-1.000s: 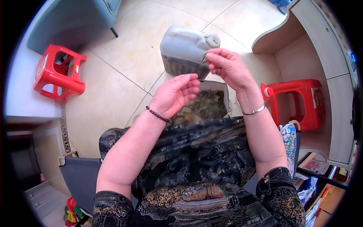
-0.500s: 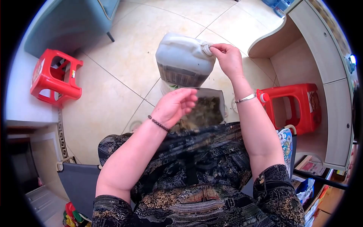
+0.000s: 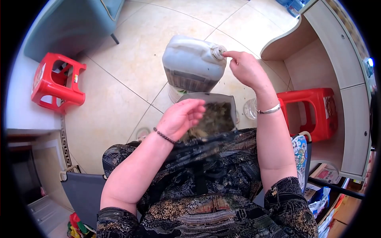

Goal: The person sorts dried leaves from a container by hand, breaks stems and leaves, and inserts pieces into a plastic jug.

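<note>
A whitish plastic jug (image 3: 194, 59) with a dark lower part stands ahead of me, its neck turned to the right. My right hand (image 3: 247, 69) is at its mouth (image 3: 218, 52), index finger stretched to the rim and the other fingers bent; I see nothing held in it. My left hand (image 3: 183, 116) hovers over the near left side of a grey tray (image 3: 227, 98), fingers curled inward in a cup; what lies inside them is hidden. Brownish-green dried leafy pieces (image 3: 216, 119) fill the tray, which is partly covered by my left hand and clothes.
To the right, a clear plastic bottle (image 3: 250, 108) is beside my right wrist, with a red stool (image 3: 311, 95) behind it by the wooden cabinet (image 3: 353, 107). Another red stool (image 3: 75, 95) is on the left, near a blue-grey chair (image 3: 79, 31). Small crumbs lie on the tiled floor.
My right hand has shifted right and down, going from a pinch at the jug's mouth to an extended index finger. My left hand has moved slightly left and down. The bottle shows more now.
</note>
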A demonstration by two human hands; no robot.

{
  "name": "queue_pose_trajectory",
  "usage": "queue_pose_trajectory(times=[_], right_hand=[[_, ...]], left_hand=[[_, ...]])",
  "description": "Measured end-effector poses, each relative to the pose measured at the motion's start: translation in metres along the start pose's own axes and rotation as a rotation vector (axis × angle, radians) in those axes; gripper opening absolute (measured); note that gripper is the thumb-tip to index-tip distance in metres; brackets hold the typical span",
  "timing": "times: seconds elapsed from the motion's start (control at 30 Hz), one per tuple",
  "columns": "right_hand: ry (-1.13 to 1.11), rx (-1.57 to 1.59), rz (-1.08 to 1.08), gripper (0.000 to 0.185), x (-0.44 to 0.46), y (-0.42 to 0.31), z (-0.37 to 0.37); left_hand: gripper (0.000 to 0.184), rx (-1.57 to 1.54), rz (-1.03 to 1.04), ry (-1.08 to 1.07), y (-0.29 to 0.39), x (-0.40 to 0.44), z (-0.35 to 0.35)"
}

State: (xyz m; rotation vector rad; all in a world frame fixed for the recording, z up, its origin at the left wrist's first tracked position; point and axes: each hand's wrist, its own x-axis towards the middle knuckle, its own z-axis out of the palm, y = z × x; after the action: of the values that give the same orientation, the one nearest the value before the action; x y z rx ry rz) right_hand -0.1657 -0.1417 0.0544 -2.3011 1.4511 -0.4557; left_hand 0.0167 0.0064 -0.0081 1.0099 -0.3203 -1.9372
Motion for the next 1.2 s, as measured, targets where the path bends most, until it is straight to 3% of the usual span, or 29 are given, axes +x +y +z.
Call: queue_pose_trajectory(times=[0.13, 0.2, 0.3, 0.43, 0.5, 0.67, 0.77, 0.83, 0.9, 0.93, 1.0, 1.07, 1.13, 1.2], right_hand=[[0.027, -0.111, -0.116, 0.038, 0.010, 0.007, 0.017], [-0.252, 0.026, 0.097, 0.038, 0.018, -0.005, 0.009], [-0.369, 0.083, 0.162, 0.038, 0.026, -0.003, 0.008], [-0.408, 0.112, 0.228, 0.040, 0.019, -0.011, -0.004], [-0.231, 0.259, 0.190, 0.041, 0.012, -0.008, -0.009], [-0.390, 0.237, 0.200, 0.043, 0.019, -0.005, 0.004], [-0.300, 0.166, 0.136, 0.039, 0.012, -0.007, 0.003], [0.242, -0.044, -0.147, 0.023, -0.006, -0.016, 0.002], [0.192, 0.100, -0.112, 0.021, -0.030, -0.030, -0.010], [0.156, 0.236, -0.075, 0.021, -0.040, -0.036, -0.016], [0.164, 0.286, -0.082, 0.023, -0.051, -0.044, -0.020], [0.174, 0.335, -0.080, 0.026, -0.052, -0.046, -0.019], [0.185, 0.252, -0.119, 0.027, -0.051, -0.044, -0.016], [0.193, 0.243, -0.153, 0.027, -0.049, -0.042, -0.010]], left_hand=[[0.018, -0.017, -0.014, -0.015, -0.001, 0.000, 0.001], [0.018, -0.018, -0.014, -0.011, -0.001, 0.000, 0.001], [0.018, -0.016, -0.018, -0.017, -0.002, 0.002, -0.001], [0.018, -0.020, -0.025, 0.021, -0.002, 0.001, -0.002], [0.018, -0.029, -0.024, 0.028, -0.002, -0.001, -0.003], [0.017, 0.001, 0.008, -0.003, -0.002, 0.008, -0.012], [0.017, 0.058, 0.024, 0.107, -0.003, 0.015, -0.019], [0.017, 0.083, 0.025, 0.159, -0.009, 0.026, -0.027], [0.016, 0.388, 0.109, 0.285, -0.022, 0.037, -0.040], [0.016, 0.391, 0.103, 0.292, -0.033, 0.046, -0.051], [0.016, 1.159, 0.357, 0.331, -0.064, 0.064, -0.077], [0.021, 1.459, 0.321, 0.163, -0.096, 0.073, -0.085], [0.027, 1.736, 0.176, -0.147, -0.141, 0.082, -0.098], [0.029, 1.940, 0.058, -0.293, -0.181, 0.069, -0.104]])
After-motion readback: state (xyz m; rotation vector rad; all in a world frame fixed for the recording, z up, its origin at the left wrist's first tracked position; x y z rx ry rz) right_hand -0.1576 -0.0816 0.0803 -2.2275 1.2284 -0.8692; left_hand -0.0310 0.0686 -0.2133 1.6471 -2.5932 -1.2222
